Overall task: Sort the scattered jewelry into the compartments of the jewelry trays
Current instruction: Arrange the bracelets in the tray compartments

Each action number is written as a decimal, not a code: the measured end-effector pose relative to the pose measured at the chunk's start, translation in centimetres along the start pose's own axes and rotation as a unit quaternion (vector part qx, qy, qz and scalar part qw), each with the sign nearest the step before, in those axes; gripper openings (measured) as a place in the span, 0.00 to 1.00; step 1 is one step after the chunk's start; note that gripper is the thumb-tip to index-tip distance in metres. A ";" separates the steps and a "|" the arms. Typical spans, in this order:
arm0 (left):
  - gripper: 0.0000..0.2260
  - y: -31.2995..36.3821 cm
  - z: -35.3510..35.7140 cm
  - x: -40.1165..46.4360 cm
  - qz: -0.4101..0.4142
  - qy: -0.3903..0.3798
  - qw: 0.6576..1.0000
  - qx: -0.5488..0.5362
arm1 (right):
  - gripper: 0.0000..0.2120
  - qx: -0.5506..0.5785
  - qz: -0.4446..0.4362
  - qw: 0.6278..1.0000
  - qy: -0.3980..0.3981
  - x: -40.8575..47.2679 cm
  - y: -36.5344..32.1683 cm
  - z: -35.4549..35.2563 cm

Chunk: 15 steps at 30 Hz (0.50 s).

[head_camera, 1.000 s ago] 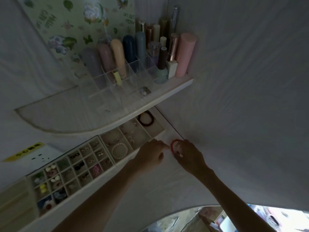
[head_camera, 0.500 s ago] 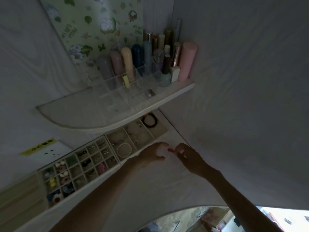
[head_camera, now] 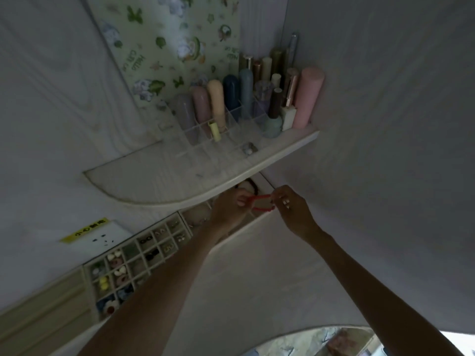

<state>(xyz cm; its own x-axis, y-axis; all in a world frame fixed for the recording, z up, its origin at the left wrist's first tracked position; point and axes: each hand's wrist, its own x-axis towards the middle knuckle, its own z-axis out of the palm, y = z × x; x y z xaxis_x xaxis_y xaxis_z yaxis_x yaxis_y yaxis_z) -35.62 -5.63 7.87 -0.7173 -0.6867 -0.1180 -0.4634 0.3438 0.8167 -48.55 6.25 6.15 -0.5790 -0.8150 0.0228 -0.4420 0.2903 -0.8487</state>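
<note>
A ribbed beige tray is seen at the far left on the white counter, touching a gridded tray whose small compartments are filled with earrings and charms. Behind these, a white socket with a yellow label is set in the wall. Above, a curved shelf is loaded with a clear organiser of pastel tubes and bottles, and a pink cylinder is stood at its right end. Below the shelf edge, a third tray with larger compartments is partly hidden by the left hand. A red band is held stretched between both hands above that tray's right end: one end is pinched in the left grip, the other is hooked by curled fingers of the right hand. A dark bracelet is glimpsed just behind the band, under the shelf.
</note>
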 end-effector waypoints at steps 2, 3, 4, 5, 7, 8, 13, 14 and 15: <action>0.10 -0.2 0.0 0.7 0.002 -0.003 1.000 -0.002 | 0.08 -0.014 0.019 1.000 0.015 0.7 0.4 0.8; 0.10 -0.5 0.0 0.9 0.000 -0.005 1.000 0.008 | 0.07 -0.022 0.030 0.999 0.020 0.9 0.6 1.2; 0.10 -0.6 0.1 1.2 0.002 -0.004 1.000 0.022 | 0.06 -0.032 0.042 0.998 0.026 1.1 0.8 1.5; 0.10 -0.9 0.3 1.5 0.003 -0.005 0.999 0.033 | 0.05 -0.041 0.051 0.997 0.031 1.2 0.9 1.8; 0.09 -1.4 1.0 2.2 0.007 -0.006 0.999 0.043 | 0.04 -0.059 0.070 0.995 0.047 1.5 1.3 2.1; 0.10 -1.6 1.2 2.3 0.011 -0.006 0.998 0.058 | 0.04 -0.064 0.077 0.993 0.056 1.5 1.4 2.3; 0.12 -3.1 2.4 2.4 0.007 -0.005 0.990 0.143 | 0.08 -0.095 0.065 0.991 0.066 1.9 2.1 2.6; 0.12 -3.2 2.3 2.5 0.010 -0.004 0.988 0.155 | 0.08 -0.098 0.065 0.991 0.061 2.0 1.9 2.6; 0.13 -3.1 2.3 2.5 0.019 -0.005 0.986 0.163 | 0.07 -0.100 0.067 0.991 0.058 2.1 1.9 2.6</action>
<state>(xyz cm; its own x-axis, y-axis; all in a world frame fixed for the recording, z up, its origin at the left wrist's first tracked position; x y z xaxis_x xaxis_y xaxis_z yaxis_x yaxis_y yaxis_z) -37.18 -6.92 3.76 -0.7418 -0.6634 -0.0981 -0.5778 0.5581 0.5956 -48.82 3.79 3.22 -0.7122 -0.7019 -0.0128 -0.4757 0.4959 -0.7264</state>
